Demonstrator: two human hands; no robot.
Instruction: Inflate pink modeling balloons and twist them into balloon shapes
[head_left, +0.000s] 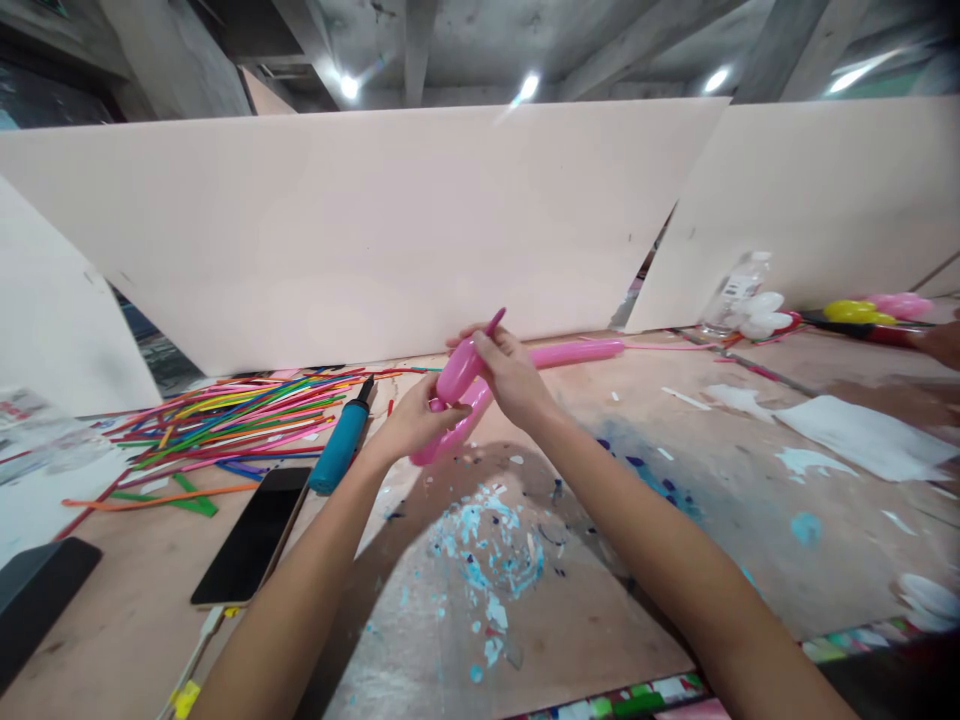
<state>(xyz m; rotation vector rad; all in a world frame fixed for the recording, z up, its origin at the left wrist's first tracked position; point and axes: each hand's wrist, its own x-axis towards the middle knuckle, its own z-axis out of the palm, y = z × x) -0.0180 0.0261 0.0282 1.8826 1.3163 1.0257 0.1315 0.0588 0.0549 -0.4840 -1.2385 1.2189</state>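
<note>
Both my hands are closed on a long pink modelling balloon (574,353), held above the table in the middle of the view. My left hand (412,415) grips it at a bend, below a rounded pink bubble. With my right hand (511,372) I pinch the top of that bubble, where a short darker tip sticks up. The inflated length runs off to the right behind my right hand and ends in a thin uninflated tail. Another bent section hangs beneath my hands. A blue hand pump (339,445) lies left of my left hand.
Many uninflated balloons (247,415) lie in a pile at the left, near a phone (253,535) with a cable. A clear bottle (739,290) and white balloon flower (761,318) stand back right. Pale boards (420,230) wall the back. Another person's hand (941,345) shows far right.
</note>
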